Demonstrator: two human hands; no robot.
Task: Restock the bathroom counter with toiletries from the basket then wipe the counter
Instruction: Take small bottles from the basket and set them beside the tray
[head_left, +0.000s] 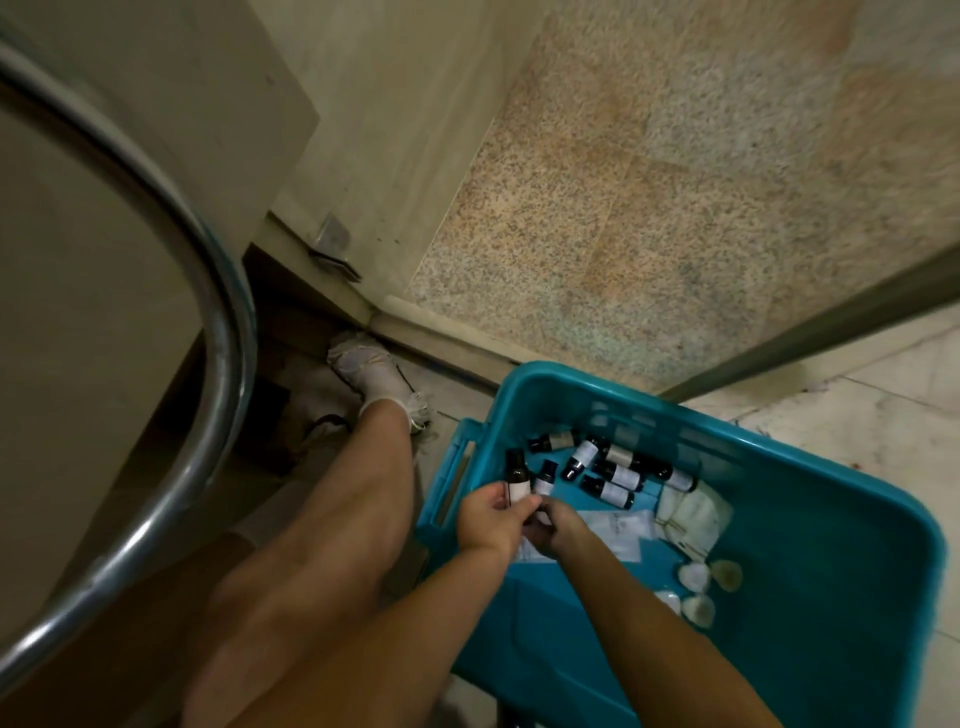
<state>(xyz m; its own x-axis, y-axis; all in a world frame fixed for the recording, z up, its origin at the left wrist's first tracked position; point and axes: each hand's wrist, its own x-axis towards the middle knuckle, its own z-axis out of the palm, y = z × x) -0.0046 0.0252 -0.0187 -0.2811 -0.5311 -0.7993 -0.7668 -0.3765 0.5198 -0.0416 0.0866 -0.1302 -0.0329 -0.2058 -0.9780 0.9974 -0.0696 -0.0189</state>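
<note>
**Mia:** What is on the left?

**Ben:** One curved metal rail (223, 322). Next to it is one foot (363, 364) in a white sock.

**Mia:** And the hands?

**Ben:** Both are inside the blue basket (779, 597), at its left side. The left hand (488, 519) has its fingers curled round one dark bottle (517, 475), which stands up. The right hand (556, 525) touches the left one, and its fingers pinch one small bottle (544, 480).

**Mia:** How many more?

**Ben:** I count six loose bottles (618, 474) lying flat in a bunch, just past the hands. Each has a white label.

**Mia:** What do the labels say?

**Ben:** The words are too tiny to read.

**Mia:** What is more to the right?

**Ben:** Flat white packets (613, 530) under the right hand, then a pile of folded white cloths (696, 512). Below them are three round pads (693, 574).
</note>
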